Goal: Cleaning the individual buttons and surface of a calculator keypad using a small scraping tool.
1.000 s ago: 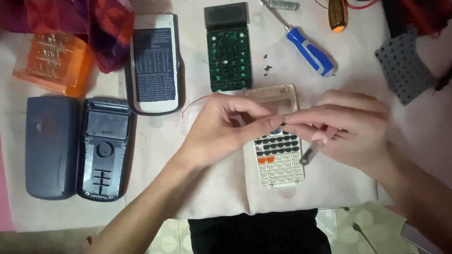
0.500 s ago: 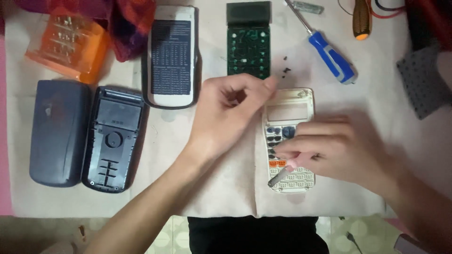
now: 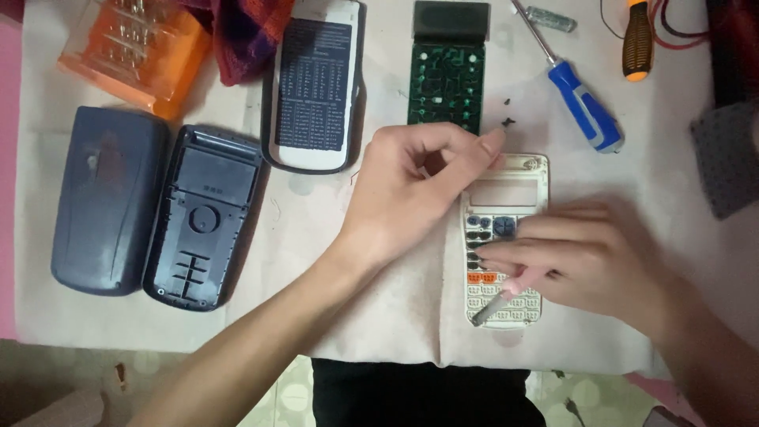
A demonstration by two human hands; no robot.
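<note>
A calculator front panel [image 3: 507, 190] with its keypad lies face up on a white cloth [image 3: 379, 316]. My left hand [image 3: 415, 190] hovers at the panel's upper left, thumb and forefinger pinched together; whether they hold something tiny I cannot tell. My right hand [image 3: 585, 261] rests over the keypad's right side and holds a thin grey tool [image 3: 492, 306] whose tip lies across the lower keys. Small dark screws [image 3: 507, 122] lie just above the panel.
A green circuit board [image 3: 447, 75] with its dark display lies behind. Left of it are a white cover [image 3: 315, 87], a dark back shell [image 3: 202, 217] and a dark blue case [image 3: 107, 198]. A blue-handled screwdriver [image 3: 583, 111], an orange-handled tool [image 3: 636, 39] and an orange box [image 3: 134, 47] ring the cloth.
My left hand has moved up and left from the keypad to the panel's top corner. My right hand slid down over the keys with the thin tool.
</note>
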